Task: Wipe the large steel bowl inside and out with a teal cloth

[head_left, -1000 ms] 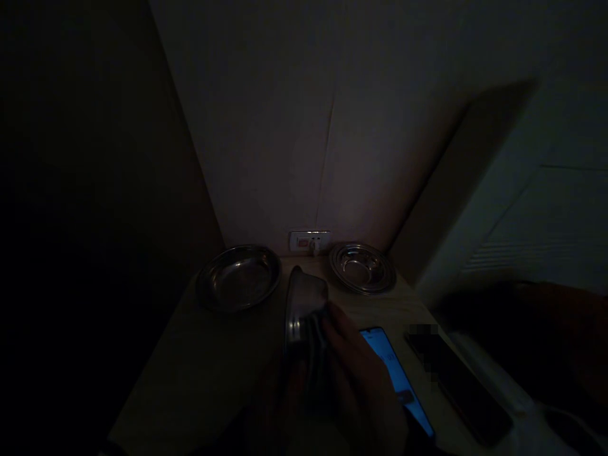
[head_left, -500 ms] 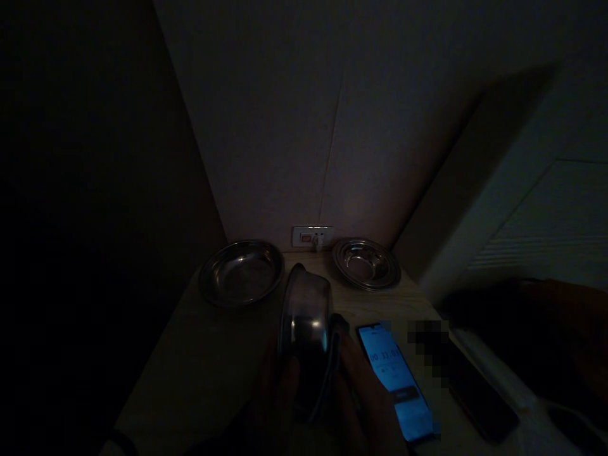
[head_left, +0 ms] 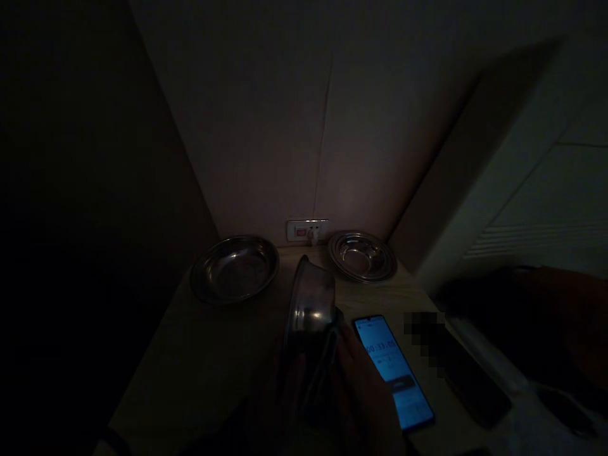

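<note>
The scene is very dim. A shiny steel bowl [head_left: 311, 307] is held tipped on its side above the table, its rim to the left and its base to the right. My left hand [head_left: 282, 386] grips it low at the rim side, mostly in shadow. A dark cloth [head_left: 323, 364] is pressed to the base by my right hand [head_left: 363, 389], whose fingers are closed over it. The bowl's inside and lower part are hidden.
On the pale table [head_left: 190, 367], a wide steel dish [head_left: 202, 275] sits back left and stacked steel plates [head_left: 387, 271] back right. A lit phone [head_left: 396, 373] showing a timer lies beside my right hand, near a dark oblong object [head_left: 482, 389]. A wall socket [head_left: 308, 230] is behind.
The bowl has shifted slightly right within my hands, and my right hand has moved a little with the cloth against it. The whole view has shifted slightly.
</note>
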{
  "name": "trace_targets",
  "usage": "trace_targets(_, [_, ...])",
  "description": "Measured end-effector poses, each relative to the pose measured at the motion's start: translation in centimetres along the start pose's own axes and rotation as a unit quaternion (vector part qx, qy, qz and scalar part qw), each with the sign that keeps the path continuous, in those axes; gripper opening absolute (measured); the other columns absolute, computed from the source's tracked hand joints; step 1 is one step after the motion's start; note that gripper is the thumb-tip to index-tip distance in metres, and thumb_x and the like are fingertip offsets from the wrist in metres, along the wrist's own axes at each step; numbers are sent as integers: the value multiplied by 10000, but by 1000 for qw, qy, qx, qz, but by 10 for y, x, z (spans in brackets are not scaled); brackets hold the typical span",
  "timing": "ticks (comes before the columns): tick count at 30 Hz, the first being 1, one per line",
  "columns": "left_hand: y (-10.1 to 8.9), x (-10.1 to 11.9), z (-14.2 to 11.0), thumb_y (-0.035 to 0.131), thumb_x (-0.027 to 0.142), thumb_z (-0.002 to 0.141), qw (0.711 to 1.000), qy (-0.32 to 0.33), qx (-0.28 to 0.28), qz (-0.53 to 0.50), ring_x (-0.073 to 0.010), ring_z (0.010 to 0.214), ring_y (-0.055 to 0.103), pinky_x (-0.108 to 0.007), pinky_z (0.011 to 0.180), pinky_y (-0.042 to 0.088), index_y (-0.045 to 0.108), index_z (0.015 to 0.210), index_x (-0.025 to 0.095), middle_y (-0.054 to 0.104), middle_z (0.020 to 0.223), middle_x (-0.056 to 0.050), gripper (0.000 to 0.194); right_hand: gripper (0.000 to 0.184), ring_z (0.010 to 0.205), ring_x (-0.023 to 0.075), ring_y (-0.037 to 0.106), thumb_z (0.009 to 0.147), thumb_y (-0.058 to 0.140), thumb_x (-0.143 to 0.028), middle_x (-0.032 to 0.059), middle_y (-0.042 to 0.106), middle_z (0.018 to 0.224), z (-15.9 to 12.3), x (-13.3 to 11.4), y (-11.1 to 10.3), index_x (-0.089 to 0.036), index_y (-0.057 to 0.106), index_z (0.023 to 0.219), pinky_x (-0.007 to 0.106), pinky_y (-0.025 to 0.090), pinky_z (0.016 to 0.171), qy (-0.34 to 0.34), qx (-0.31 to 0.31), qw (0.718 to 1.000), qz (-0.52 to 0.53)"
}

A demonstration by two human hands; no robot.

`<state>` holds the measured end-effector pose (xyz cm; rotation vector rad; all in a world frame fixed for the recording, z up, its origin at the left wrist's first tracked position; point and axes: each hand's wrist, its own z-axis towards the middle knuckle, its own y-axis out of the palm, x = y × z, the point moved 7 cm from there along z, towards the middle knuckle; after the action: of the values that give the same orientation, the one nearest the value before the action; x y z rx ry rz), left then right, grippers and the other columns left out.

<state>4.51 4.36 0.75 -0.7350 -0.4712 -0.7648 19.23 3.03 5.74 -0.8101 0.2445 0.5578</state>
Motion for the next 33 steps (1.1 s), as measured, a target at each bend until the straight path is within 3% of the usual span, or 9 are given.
trace_targets(3, [2,-11,2,619,199,814,998,-28,-16,-51,-272,1129,610,-412,985,484,703,1043,263,706,1116,-55,252,562,1283,232,463,900,452,-97,104,432,1439,28,-8,-6,-207,354,1442,347,476,1004,-54,-38,998,7])
trace_targets(8, [10,-32,18,610,316,819,989,-58,-56,-126,-266,1003,670,-358,806,579,681,1065,277,728,1026,-53,259,414,1271,221,482,913,414,-129,154,506,1373,73,-8,-13,-104,520,1313,360,455,1030,-52,-76,996,1])
trace_targets(11, [14,-42,25,583,354,829,979,-90,-84,-163,-255,932,689,-341,728,592,646,1131,264,721,1037,-67,321,416,1341,259,381,908,408,-104,159,477,1397,62,-17,-12,-84,518,1308,410,462,1024,-118,-84,989,-33])
trace_targets(15, [17,-39,23,603,398,802,976,-89,-103,-171,-259,943,683,-339,751,582,674,1060,271,727,989,-67,297,389,1384,290,285,923,418,-112,130,472,1408,44,-23,-13,-104,534,1294,421,507,974,-191,-109,973,-68])
trace_targets(21, [19,-28,15,557,387,841,979,-110,-101,-138,-266,958,677,-375,787,576,609,1178,236,713,1054,-82,374,381,1282,244,465,926,401,-139,143,540,1342,82,-11,-15,-110,543,1279,443,468,1023,-109,-104,988,-13])
trace_targets(24, [21,-27,19,516,391,870,978,-109,-120,-135,-254,946,681,-374,797,574,597,1206,251,706,1084,-78,373,376,1348,289,364,915,419,-131,152,514,1366,66,-23,-12,-92,556,1262,468,501,982,-150,-94,984,-36])
trace_targets(28, [25,-30,24,484,428,883,974,-88,-140,-156,-252,1034,650,-390,893,538,532,1300,279,695,1112,-66,446,336,1389,289,277,910,478,-135,117,533,1356,37,-33,-14,-114,589,1225,419,536,944,-213,-81,972,-56])
trace_targets(30, [25,-34,23,472,425,888,974,-80,-141,-160,-254,1033,650,-385,883,543,522,1313,292,701,1095,-60,449,336,1372,282,318,912,476,-140,124,535,1353,45,-28,-14,-107,587,1228,416,515,972,-200,-84,975,-44])
trace_targets(33, [23,-35,19,482,410,884,976,-58,-136,-157,-251,958,677,-358,802,571,538,1300,296,720,1036,-56,436,349,1288,251,459,932,431,-158,143,553,1329,77,-11,-13,-87,573,1243,415,463,1028,-128,-83,988,-13])
